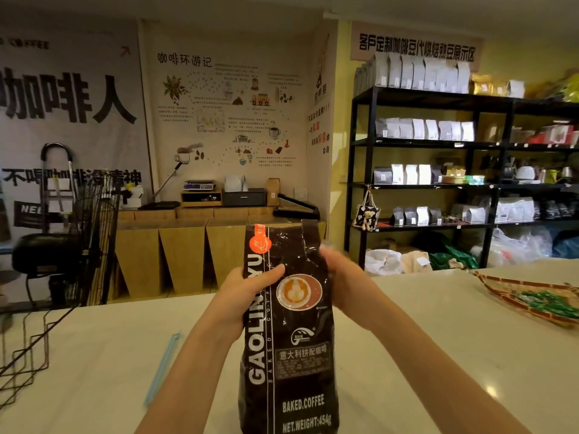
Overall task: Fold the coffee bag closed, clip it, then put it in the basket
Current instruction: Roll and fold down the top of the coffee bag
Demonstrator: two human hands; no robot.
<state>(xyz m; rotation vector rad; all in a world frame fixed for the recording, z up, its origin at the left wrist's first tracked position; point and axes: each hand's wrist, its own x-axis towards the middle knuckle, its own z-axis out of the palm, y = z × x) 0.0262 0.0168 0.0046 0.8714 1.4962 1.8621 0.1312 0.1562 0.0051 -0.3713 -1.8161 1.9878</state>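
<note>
Hands clasp a coffee bag [289,333] upright on the white counter [438,324], left hand [247,292] and right hand [341,280] pressing its upper sides. Its long axis runs vertical, unfolded mouth up; a loose squeeze could tip it and spill beans. Blue clip [163,369] lies nearby.

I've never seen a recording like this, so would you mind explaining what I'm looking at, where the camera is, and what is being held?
There is no machine here: a person wears one wide-angle camera on the head, looking forward and down, so you see their own arms. The left hand and right hand both grip a tall dark coffee bag standing upright on a pale table; its top is not yet folded. A light blue clip lies on the table to the left. A wire basket sits at the far left, and a woven tray at the right. Shop shelves stand behind.
</note>
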